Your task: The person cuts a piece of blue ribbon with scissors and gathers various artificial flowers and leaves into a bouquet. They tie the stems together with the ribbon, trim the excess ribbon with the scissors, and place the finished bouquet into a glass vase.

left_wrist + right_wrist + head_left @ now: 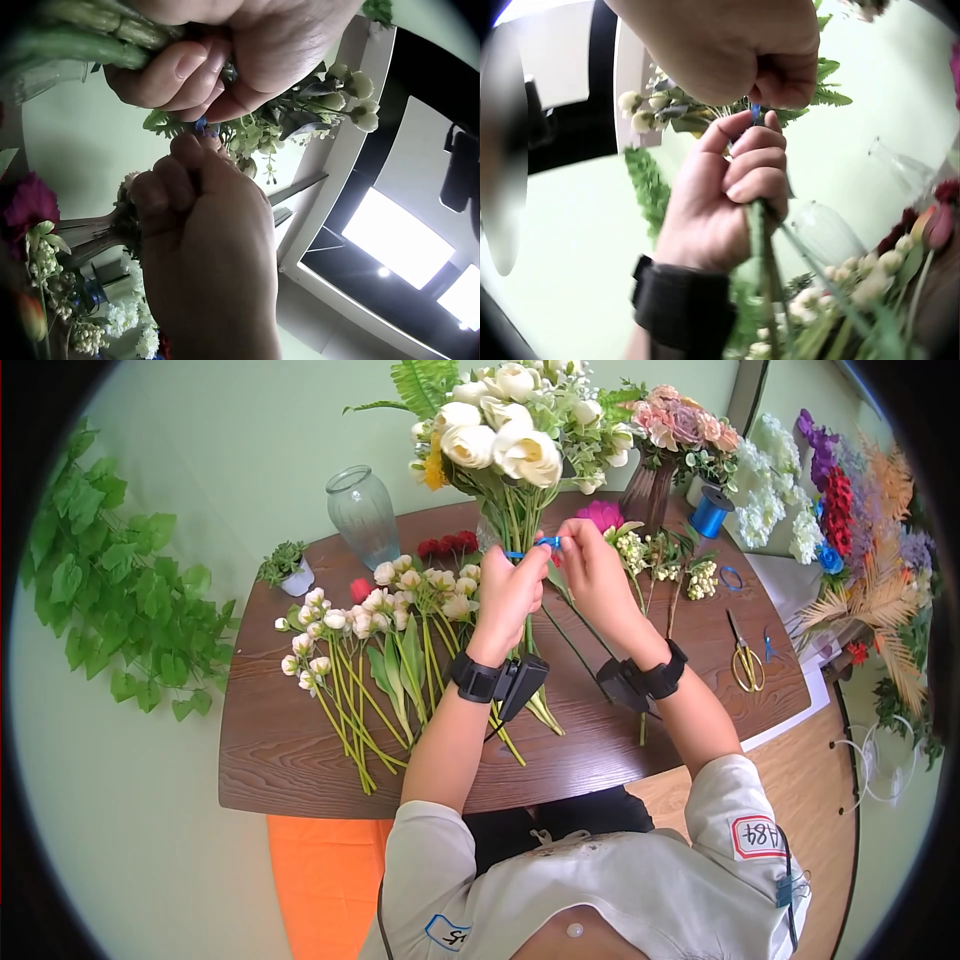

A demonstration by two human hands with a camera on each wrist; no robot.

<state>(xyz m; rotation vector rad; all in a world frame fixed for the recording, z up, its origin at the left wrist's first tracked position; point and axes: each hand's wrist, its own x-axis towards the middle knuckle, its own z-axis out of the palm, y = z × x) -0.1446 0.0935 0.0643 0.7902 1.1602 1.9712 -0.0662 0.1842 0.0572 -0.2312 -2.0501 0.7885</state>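
Observation:
A bouquet (505,435) of white flowers and greenery stands upright over the table, its green stems (759,247) running down through my left hand (508,600). The fingers of that hand curl round the stems just under the blooms. Blue ribbon (548,543) wraps the stems there. My right hand (602,575) pinches the ribbon close to the left fingertips. Seen in the left wrist view, the two hands nearly meet, with a bit of blue between them. Part of the ribbon is hidden by the fingers.
Loose white flowers (380,610) lie across the table's left half, near a glass vase (362,515) and a small potted succulent (287,568). To the right are scissors (745,660), a blue ribbon spool (711,512) and berry sprigs (703,580). A vase of pink flowers (680,425) stands behind.

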